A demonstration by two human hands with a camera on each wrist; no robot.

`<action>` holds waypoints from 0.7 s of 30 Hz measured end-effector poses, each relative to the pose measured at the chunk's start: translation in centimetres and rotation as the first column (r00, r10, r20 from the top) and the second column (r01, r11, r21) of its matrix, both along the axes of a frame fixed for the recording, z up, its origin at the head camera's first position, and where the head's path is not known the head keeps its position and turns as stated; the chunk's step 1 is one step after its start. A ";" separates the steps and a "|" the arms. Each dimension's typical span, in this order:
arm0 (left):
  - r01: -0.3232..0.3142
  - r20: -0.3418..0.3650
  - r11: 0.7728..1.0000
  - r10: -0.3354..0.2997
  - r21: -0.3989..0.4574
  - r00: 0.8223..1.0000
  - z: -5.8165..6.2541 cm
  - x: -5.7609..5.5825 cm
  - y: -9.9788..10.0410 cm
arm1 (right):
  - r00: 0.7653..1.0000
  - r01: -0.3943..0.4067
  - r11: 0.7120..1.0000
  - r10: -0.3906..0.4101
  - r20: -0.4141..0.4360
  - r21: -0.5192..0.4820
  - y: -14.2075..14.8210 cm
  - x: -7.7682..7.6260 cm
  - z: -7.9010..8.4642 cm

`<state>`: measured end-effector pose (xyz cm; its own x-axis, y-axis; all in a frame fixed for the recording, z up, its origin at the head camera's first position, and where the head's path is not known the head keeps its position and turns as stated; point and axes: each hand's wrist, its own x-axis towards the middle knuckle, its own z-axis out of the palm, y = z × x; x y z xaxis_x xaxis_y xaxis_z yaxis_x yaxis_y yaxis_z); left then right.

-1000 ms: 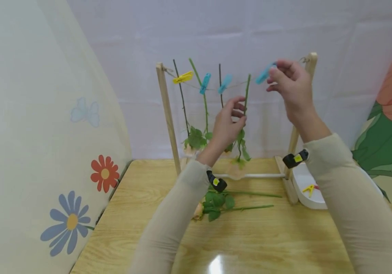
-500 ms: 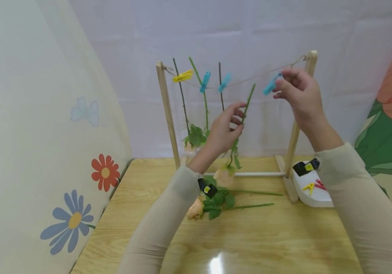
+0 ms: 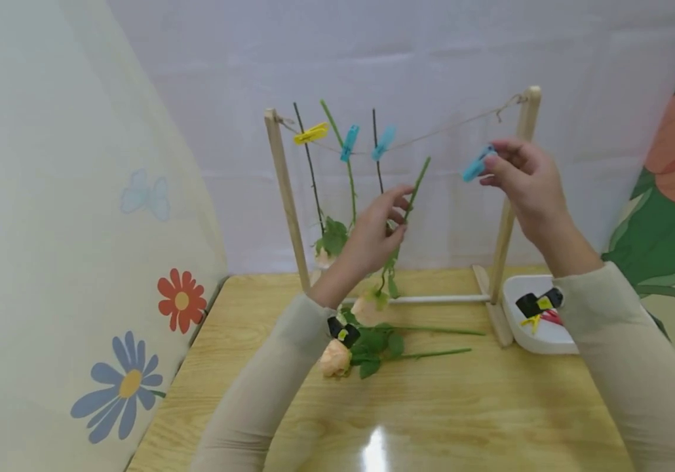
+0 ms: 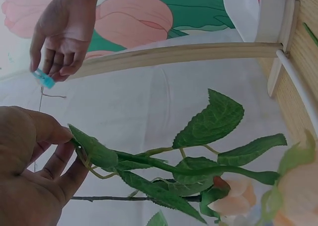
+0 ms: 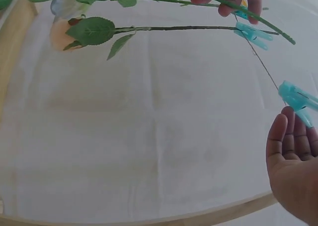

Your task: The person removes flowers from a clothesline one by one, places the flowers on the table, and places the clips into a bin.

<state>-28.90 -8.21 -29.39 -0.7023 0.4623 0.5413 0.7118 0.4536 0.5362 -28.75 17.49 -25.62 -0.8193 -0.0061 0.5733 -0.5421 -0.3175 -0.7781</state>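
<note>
My left hand [image 3: 373, 233] pinches the green stem of an upside-down artificial rose [image 3: 368, 308], its peach bloom low in front of the rack's white bar. In the left wrist view, thumb and fingertips meet on the stem beside the leaves [image 4: 213, 119]. My right hand [image 3: 529, 187] pinches a blue clothespin [image 3: 474, 168] between thumb and fingers, right of the stem's free end. Along the sagging string [image 3: 443, 128], a yellow clothespin [image 3: 311, 134] and two blue clothespins [image 3: 350, 143] clip three stems. Those roses [image 3: 333, 237] hang bloom down, partly hidden by my left hand.
The string runs between two wooden posts [image 3: 284, 196] joined by a white bar [image 3: 443, 299]. Roses [image 3: 335, 358] lie on the wooden table [image 3: 461, 406], stems pointing right. A white tray [image 3: 540, 346] at right holds yellow and red clothespins [image 3: 531, 324]. A white cloth hangs behind.
My left hand and the rose have moved down and left, away from the string, the stem tilting more. My right hand with the blue clothespin has moved down and right.
</note>
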 end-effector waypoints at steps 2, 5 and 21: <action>0.003 -0.018 1.000 -0.003 -0.031 1.000 0.0 0.2 -0.2 | 1.000 -0.005 1.000 0.005 0.002 0.011 0.3 0.1 -0.5; 0.004 -0.038 0.998 -0.006 -0.059 0.999 0.0 0.5 -0.4 | 1.000 -0.015 0.999 0.014 0.006 0.032 0.8 0.3 -1.3; -0.103 -0.150 0.940 0.057 -0.326 0.987 -1.2 1.6 -0.2 | 0.995 -0.061 0.998 0.058 0.086 0.030 4.1 1.6 -5.9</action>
